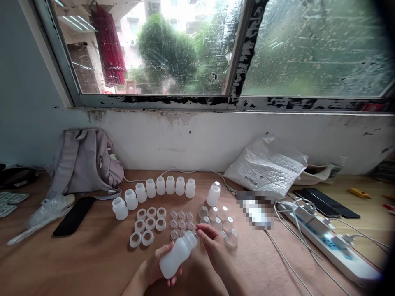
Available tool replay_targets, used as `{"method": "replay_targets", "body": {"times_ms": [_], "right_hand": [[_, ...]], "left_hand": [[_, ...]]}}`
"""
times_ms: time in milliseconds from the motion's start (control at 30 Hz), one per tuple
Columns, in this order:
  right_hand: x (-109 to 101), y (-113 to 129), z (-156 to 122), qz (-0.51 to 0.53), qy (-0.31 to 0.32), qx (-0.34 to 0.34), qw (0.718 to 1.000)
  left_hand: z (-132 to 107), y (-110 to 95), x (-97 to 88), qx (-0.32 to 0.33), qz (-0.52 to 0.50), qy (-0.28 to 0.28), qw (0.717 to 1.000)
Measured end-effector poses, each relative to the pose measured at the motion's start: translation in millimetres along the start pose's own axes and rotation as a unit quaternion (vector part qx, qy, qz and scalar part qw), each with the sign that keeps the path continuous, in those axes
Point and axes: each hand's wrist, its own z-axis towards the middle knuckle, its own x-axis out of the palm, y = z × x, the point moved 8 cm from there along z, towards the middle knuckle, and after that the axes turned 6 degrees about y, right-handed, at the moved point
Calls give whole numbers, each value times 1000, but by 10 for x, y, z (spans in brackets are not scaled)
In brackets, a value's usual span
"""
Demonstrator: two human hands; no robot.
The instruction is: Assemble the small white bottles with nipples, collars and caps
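Note:
My left hand (160, 263) is wrapped round a frosted white baby bottle (176, 257), which tilts with its neck up to the right. At the bottle's mouth, the fingers of my right hand (212, 242) are pinched together; a small clear piece seems to be between them, mostly hidden. Just beyond the bottle lie rows of clear bottle teats (181, 225). White collar rings (150, 223) form a group to their left. Clear domed caps (228, 226) stand on the right, partly covered by my right hand.
Several open bottles (160, 186) curve along the back, and one capped bottle (213, 194) stands apart. A backpack (86, 164) and black phone (74, 216) are at left. Rightward are a plastic bag (265, 168), a power strip (333, 246) with cables, and dark phones (327, 202).

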Motion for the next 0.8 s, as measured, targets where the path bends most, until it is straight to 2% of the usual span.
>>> {"method": "replay_targets", "body": {"times_ms": [167, 267, 367, 467, 567, 667, 800], "right_hand": [[-91, 119, -6, -33, -30, -64, 997], [-3, 179, -29, -143, 14, -108, 984], [197, 155, -91, -279, 85, -148, 945], [386, 55, -165, -376, 140, -172, 900], [508, -52, -212, -421, 183, -180, 870], [553, -105, -224, -436, 201, -181, 858], [556, -79, -232, -436, 200, -179, 859]], "left_hand": [[-2, -111, -1, 43, -37, -15, 998], [-25, -228, 3, 92, -55, -36, 994], [-83, -382, -10, 166, -66, -62, 982], [-134, -456, -45, 205, -68, -93, 972], [-144, -468, -57, 224, -40, -109, 968], [-155, -484, -74, 260, 16, -131, 957], [-279, -566, -182, 324, 126, -237, 907]]}}
